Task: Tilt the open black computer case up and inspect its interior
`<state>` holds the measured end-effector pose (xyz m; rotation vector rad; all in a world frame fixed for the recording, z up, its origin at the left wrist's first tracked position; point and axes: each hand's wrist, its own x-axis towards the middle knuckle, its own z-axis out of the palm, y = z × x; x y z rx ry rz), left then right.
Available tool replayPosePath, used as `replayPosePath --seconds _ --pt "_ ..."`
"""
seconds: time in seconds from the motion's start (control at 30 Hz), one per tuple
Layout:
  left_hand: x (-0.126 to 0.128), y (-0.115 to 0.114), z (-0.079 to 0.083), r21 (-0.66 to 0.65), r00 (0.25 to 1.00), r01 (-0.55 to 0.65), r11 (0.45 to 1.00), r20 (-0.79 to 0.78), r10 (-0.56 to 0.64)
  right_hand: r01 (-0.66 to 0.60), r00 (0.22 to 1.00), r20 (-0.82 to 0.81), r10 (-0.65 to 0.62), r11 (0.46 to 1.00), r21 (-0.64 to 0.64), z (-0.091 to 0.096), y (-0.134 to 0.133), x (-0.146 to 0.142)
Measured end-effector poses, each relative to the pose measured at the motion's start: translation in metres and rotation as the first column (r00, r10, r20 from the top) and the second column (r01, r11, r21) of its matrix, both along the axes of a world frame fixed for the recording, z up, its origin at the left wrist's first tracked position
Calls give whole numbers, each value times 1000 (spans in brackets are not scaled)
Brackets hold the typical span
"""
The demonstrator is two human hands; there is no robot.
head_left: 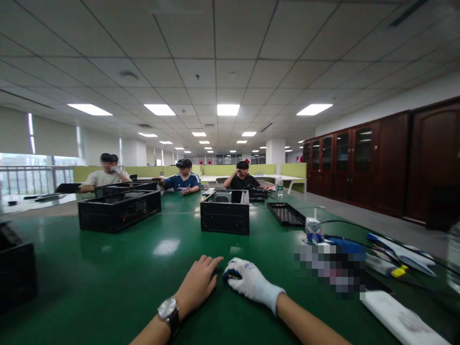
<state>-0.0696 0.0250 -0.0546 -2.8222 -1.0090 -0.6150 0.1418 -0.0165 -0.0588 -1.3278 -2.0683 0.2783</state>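
The bare left hand (200, 282) rests, fingers loosely open, on the glossy green tabletop (122, 278). At its three o'clock, the white-gloved right hand (250, 281) curls its fingers; whether they grip anything, I cannot tell. A boxy black metal case (224, 219) stands beyond both hands, at twelve o'clock.

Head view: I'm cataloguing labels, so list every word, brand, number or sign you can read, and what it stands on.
No text can be read with certainty.
Blue print on the back of the white glove: too blurred.
Face of the wristwatch: markings too small.
Blue-and-white packet: print too blurred.
Red diamond sign in the background: too small.
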Motion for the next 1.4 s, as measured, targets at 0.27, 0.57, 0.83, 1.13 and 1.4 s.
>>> replayPosePath --seconds 0.27,0.57,0.83,1.13,1.4 --pt "32 81 50 246 998 25 969 -60 -11 -17 957 -289 -32 986 -167 5 2 41" --pt "131 220 126 284 974 -228 931 63 219 28 841 -483 -243 912 -410 13 -38 52" --pt "147 245 112 178 951 -270 946 -107 291 -255 701 -680 -214 815 -520 10 -12 87" --pt "102 117 128 266 941 -211 941 -204 269 187 628 -662 -410 905 -383 -6 3 146" --pt "-58 -115 139 -1 968 50 999 -245 -49 339 678 -578 -455 890 -304 7 -13 124"
